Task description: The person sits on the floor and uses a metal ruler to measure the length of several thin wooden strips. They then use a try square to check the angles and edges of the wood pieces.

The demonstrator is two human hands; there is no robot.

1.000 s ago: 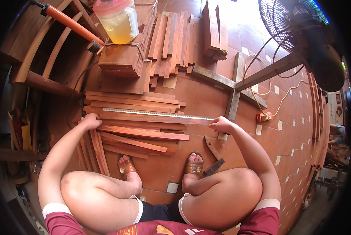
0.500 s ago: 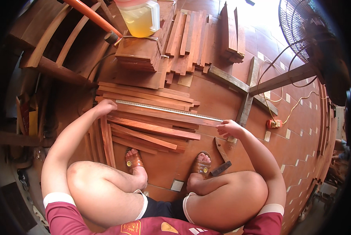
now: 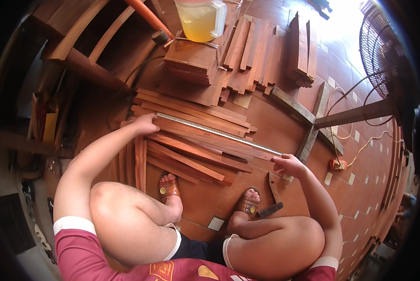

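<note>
A long, thin ruler (image 3: pixel 219 133) with fine markings lies along a reddish-brown wooden strip (image 3: pixel 210 136), on top of other strips. My left hand (image 3: pixel 145 124) is closed at the strip's left end, its fingertips beside the end of the ruler. At the other end, my right hand (image 3: pixel 289 165) pinches the strip's tip near the ruler's right end. Exactly how the fingers divide between ruler and wood is too small to tell. More loose wooden strips (image 3: pixel 191 157) lie between the hands and my feet. A hammer (image 3: pixel 270 210) rests on the tiles beside my right foot.
A plastic jug (image 3: pixel 200 21) of yellow liquid stands on a stack of boards (image 3: pixel 191 63). Further strips (image 3: pixel 252 51) lie behind. At right are a wooden cross-shaped base (image 3: pixel 315 121), a fan (image 3: pixel 378 51) and an orange socket box (image 3: pixel 338 165) with cables. Curved wooden furniture (image 3: pixel 85 61) stands left.
The whole view has swung, so the scene sits further right in the picture. Both hands keep their places at the strip's two ends, and the ruler still lies along it.
</note>
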